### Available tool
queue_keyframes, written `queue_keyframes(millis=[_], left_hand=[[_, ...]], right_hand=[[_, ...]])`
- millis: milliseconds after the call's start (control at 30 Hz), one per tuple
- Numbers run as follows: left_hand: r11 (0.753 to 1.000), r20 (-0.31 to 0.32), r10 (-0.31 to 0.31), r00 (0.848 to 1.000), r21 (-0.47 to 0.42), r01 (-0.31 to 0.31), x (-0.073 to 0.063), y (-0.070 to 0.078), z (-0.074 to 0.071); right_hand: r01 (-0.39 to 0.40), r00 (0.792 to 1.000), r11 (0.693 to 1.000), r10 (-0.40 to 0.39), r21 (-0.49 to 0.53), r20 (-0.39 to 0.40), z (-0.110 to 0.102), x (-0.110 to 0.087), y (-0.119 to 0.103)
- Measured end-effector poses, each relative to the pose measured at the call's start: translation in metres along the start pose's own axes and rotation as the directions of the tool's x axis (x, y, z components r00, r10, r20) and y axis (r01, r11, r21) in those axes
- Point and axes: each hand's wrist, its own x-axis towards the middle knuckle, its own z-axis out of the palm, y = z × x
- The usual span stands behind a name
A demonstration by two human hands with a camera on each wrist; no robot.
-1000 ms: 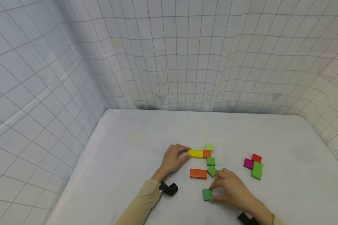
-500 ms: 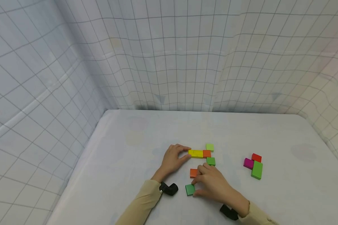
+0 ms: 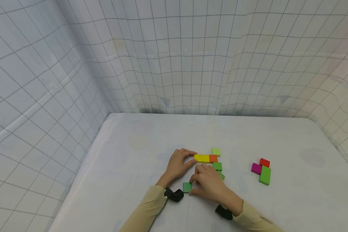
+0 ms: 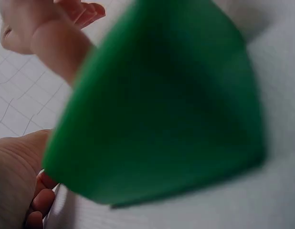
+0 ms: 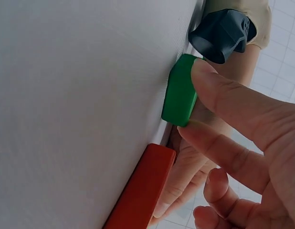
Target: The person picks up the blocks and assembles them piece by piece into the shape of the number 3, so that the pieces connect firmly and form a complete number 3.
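Note:
My right hand [image 3: 207,181] pinches a dark green square block [image 3: 187,187] between thumb and index finger, low over the white table. In the left wrist view this green block [image 4: 162,109] is large and blurred, close to the camera. My left hand [image 3: 178,163] has thumb and index finger on the left end of the yellow block [image 3: 201,158], whose right end meets a small orange block [image 3: 213,158]. A longer orange block [image 5: 142,186] shows in the right wrist view; my right hand covers it in the head view.
A light green block [image 3: 216,152] and a green block [image 3: 217,166] flank the small orange one, and another green block [image 3: 221,174] is partly covered by my right hand. Further right lie a red [image 3: 265,163], a magenta [image 3: 256,168] and a long green block [image 3: 265,175].
My right hand has moved left and slightly away from me with the dark green block, covering the longer orange block. My left hand has stayed at the yellow block.

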Motion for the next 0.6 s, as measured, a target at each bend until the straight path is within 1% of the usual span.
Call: queue_keyframes(millis=[167, 367, 600], left_hand=[[1.0, 0.009, -0.003, 1.0, 0.001, 0.003, 0.0, -0.0005, 0.0004], [1.0, 0.011, -0.006, 1.0, 0.003, 0.006, 0.0004, 0.0009, -0.0001], [1.0, 0.012, -0.011, 1.0, 0.007, 0.011, 0.0008, -0.0004, 0.0001]], right_hand=[[-0.045, 0.998, 0.999, 0.045, 0.01, -0.035, 0.0047, 0.0033, -0.0006], [-0.052, 0.996, 0.998, 0.054, 0.03, -0.076, 0.0082, 0.0054, 0.0018], [-0.061, 0.995, 0.998, 0.063, 0.026, -0.081, 0.0099, 0.0065, 0.0028]])
